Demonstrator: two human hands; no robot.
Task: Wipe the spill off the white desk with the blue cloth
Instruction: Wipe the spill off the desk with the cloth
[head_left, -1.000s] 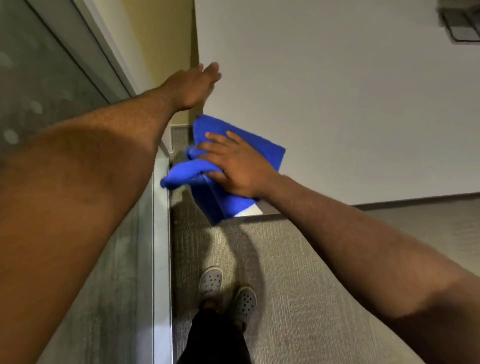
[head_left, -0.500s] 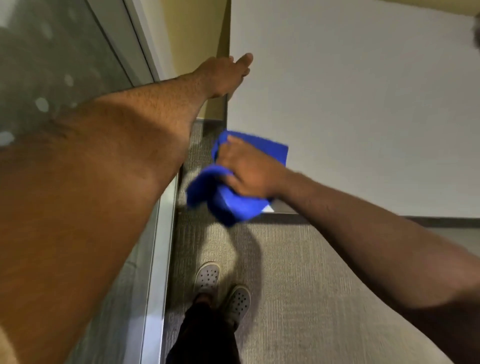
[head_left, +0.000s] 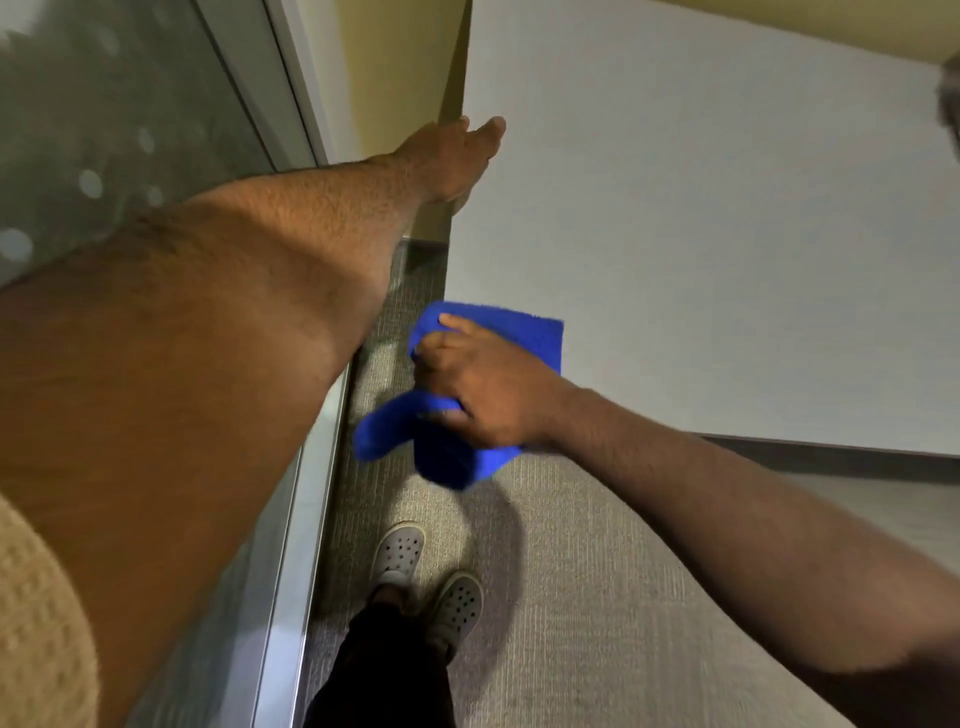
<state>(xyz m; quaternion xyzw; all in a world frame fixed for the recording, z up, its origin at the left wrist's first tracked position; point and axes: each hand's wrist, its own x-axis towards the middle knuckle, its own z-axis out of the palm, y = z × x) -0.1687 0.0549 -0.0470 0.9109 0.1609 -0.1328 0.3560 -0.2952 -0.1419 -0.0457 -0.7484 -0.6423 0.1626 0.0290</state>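
Observation:
The white desk (head_left: 701, 234) fills the upper right of the head view. My right hand (head_left: 483, 387) is closed around the blue cloth (head_left: 530, 338) at the desk's near left corner. Part of the cloth lies on the desk top and the rest hangs past the edge over the floor. My left hand (head_left: 452, 156) rests with fingers stretched out on the desk's left edge, farther back, holding nothing. No spill can be made out on the desk surface.
A glass partition with a metal frame (head_left: 291, 545) runs along the left. Grey carpet (head_left: 597, 597) lies below the desk, with my feet in grey clogs (head_left: 397, 553) on it. A yellow wall (head_left: 395, 78) stands behind the desk's left edge.
My right hand went from lying flat on the cloth to bunching it up, and drew it toward the desk's near left corner. My left hand stayed on the desk edge.

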